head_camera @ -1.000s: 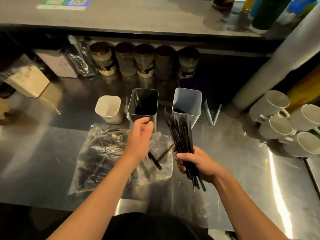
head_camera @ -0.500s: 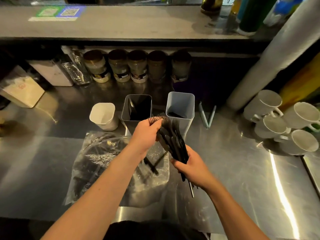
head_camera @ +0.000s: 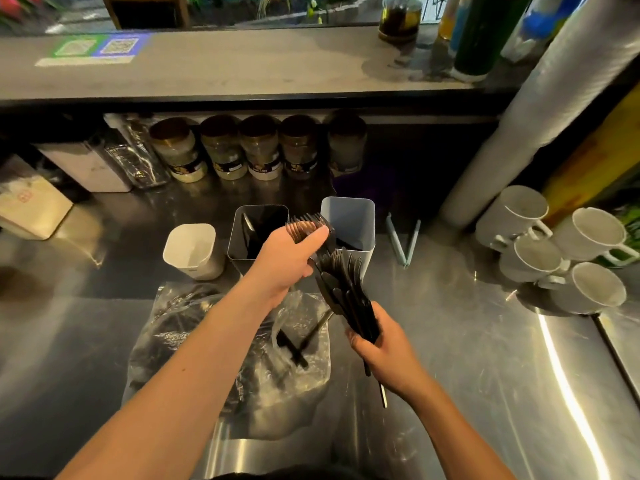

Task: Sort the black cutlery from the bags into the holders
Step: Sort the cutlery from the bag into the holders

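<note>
I can't read a single word here. Up at eleven o'clock the upper counter (head_camera: 242, 64) carries a green and blue sticker (head_camera: 93, 50) with two QR codes. The jars (head_camera: 259, 147) at twelve o'clock wear dark labels, their print too blurred to read.

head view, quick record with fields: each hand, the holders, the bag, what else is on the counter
left hand: grips a batch of forks near their heads
right hand: holds the cutlery bundle by the handles
holders: white holder at left, dark holder in the middle, grey holder at right
plastic bag: lies on the steel counter, black cutlery inside
also there: white mugs, row of jars
</note>
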Tool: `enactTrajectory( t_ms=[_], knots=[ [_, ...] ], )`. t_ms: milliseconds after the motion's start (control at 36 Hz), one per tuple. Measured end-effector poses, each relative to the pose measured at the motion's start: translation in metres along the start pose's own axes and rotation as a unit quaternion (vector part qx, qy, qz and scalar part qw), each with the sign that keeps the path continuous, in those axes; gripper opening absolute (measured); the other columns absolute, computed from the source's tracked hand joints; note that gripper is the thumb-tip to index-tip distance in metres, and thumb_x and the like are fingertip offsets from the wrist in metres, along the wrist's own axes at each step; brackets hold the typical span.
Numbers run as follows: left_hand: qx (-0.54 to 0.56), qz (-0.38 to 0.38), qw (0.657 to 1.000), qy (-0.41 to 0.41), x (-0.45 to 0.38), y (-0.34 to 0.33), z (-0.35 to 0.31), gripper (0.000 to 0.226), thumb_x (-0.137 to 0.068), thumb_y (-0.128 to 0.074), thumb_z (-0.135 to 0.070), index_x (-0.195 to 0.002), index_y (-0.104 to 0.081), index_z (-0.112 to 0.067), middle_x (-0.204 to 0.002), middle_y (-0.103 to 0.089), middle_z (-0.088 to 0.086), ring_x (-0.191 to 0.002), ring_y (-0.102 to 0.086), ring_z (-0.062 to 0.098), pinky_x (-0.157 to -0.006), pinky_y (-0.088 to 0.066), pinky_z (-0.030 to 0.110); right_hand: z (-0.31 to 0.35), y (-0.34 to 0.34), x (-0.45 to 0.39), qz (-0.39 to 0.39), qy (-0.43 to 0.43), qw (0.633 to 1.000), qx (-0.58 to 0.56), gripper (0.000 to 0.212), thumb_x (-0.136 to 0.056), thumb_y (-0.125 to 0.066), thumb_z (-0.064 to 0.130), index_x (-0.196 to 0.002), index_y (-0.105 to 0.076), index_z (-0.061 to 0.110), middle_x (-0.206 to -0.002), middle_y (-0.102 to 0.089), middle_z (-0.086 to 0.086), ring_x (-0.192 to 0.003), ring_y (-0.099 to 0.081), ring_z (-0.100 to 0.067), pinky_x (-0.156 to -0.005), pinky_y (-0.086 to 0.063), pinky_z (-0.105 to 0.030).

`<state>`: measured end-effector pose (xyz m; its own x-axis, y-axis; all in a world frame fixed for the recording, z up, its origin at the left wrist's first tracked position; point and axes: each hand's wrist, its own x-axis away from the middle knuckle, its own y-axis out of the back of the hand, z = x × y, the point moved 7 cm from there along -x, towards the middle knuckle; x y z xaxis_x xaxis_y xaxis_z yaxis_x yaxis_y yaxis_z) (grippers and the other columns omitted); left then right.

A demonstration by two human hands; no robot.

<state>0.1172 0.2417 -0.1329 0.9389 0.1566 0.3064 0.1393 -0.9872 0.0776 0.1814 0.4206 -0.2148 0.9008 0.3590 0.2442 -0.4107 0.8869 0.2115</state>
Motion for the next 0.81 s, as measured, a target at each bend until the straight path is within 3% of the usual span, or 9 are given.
enactTrajectory(
  t_ms=[83, 167, 250, 333, 472, 583, 694, 750, 806],
  knots=[
    [0.006, -0.059, 0.997, -0.045, -0.004, 0.005, -0.019, 0.016, -0.1, -0.059, -0.021, -0.09, -0.069, -0.013, -0.07, -0.066, 0.002, -0.065, -0.061, 0.012, -0.056, -0.049, 0.022, -0.003, 0.005, 0.0, -0.006, -0.006, 1.0, -0.014, 0.038, -0.095, -0.064, 0.015, -0.115, -0.055, 0.046, -0.096, -0.067, 0.008, -0.092, -0.063, -0.026, -0.065, -0.054, -0.025],
    [0.079, -0.16, 0.98, -0.088, -0.018, 0.026, -0.044, 0.018, -0.101, -0.058, -0.021, -0.086, -0.066, -0.018, -0.058, -0.059, -0.012, -0.052, -0.053, 0.001, -0.047, -0.042, 0.017, -0.012, 0.013, 0.002, -0.034, -0.037, 0.998, -0.029, 0.038, -0.095, -0.066, 0.014, -0.111, -0.053, 0.046, -0.097, -0.069, 0.012, -0.097, -0.062, -0.022, -0.065, -0.053, -0.017],
    [0.05, -0.21, 0.967, -0.133, -0.035, 0.032, -0.062, 0.018, -0.099, -0.061, -0.026, -0.083, -0.069, -0.025, -0.06, -0.063, -0.014, -0.058, -0.056, 0.004, -0.056, -0.047, 0.022, -0.025, 0.02, 0.003, -0.06, -0.072, 0.995, -0.034, 0.037, -0.094, -0.067, 0.016, -0.116, -0.053, 0.042, -0.084, -0.07, 0.019, -0.081, -0.069, -0.007, -0.061, -0.052, -0.018],
    [0.0, -0.203, 0.968, -0.146, -0.059, 0.019, -0.059, 0.013, -0.096, -0.065, -0.032, -0.097, -0.072, -0.021, -0.086, -0.071, -0.003, -0.083, -0.067, 0.014, -0.077, -0.056, 0.031, -0.031, 0.025, 0.002, -0.078, -0.079, 0.993, -0.042, 0.036, -0.093, -0.068, 0.017, -0.117, -0.054, 0.041, -0.078, -0.069, 0.016, -0.068, -0.064, 0.002, -0.064, -0.049, -0.021],
    [-0.158, -0.144, 0.963, -0.165, -0.09, -0.02, -0.046, 0.021, -0.097, -0.064, -0.028, -0.112, -0.067, -0.014, -0.106, -0.067, -0.001, -0.098, -0.063, 0.01, -0.075, -0.047, 0.01, -0.03, 0.031, -0.002, -0.098, -0.083, 0.989, -0.067, 0.026, -0.094, -0.066, 0.016, -0.109, -0.058, 0.036, -0.08, -0.068, 0.001, -0.065, -0.06, -0.013, -0.063, -0.054, -0.034],
    [-0.324, -0.046, 0.935, -0.135, -0.107, -0.042, -0.019, 0.029, -0.093, -0.068, -0.038, -0.118, -0.067, -0.022, -0.111, -0.059, -0.004, -0.099, -0.055, 0.011, -0.082, -0.044, 0.025, -0.03, 0.036, -0.01, -0.1, -0.089, 0.989, -0.066, 0.029, -0.094, -0.067, 0.022, -0.116, -0.057, 0.037, -0.079, -0.068, 0.007, -0.068, -0.062, -0.007, -0.07, -0.055, -0.033],
    [-0.323, -0.018, 0.937, -0.132, -0.11, -0.036, -0.007, 0.036, -0.089, -0.071, -0.043, -0.122, -0.065, -0.029, -0.101, -0.058, -0.016, -0.106, -0.055, 0.015, -0.096, -0.051, 0.036, -0.026, 0.04, -0.014, -0.1, -0.098, 0.988, -0.071, 0.027, -0.094, -0.067, 0.025, -0.113, -0.056, 0.04, -0.079, -0.067, 0.011, -0.073, -0.065, -0.007, -0.071, -0.055, -0.03],
    [-0.336, -0.028, 0.93, -0.145, -0.104, -0.032, -0.009, 0.036, -0.091, -0.067, -0.045, -0.124, -0.064, -0.029, -0.107, -0.058, -0.013, -0.116, -0.05, 0.018, -0.099, -0.048, 0.037, -0.025, 0.04, -0.016, -0.1, -0.106, 0.986, -0.087, 0.022, -0.093, -0.068, 0.024, -0.109, -0.058, 0.036, -0.073, -0.066, 0.011, -0.07, -0.063, -0.01, -0.067, -0.053, -0.03],
    [-0.304, -0.068, 0.937, -0.159, -0.091, -0.028, -0.017, 0.023, -0.097, -0.059, -0.042, -0.115, -0.066, -0.029, -0.109, -0.059, -0.008, -0.109, -0.052, 0.014, -0.094, -0.049, 0.034, -0.022, 0.039, -0.017, -0.097, -0.11, 0.984, -0.103, 0.021, -0.092, -0.068, 0.025, -0.11, -0.06, 0.032, -0.07, -0.063, 0.008, -0.068, -0.06, -0.012, -0.067, -0.051, -0.033]
  ],
)
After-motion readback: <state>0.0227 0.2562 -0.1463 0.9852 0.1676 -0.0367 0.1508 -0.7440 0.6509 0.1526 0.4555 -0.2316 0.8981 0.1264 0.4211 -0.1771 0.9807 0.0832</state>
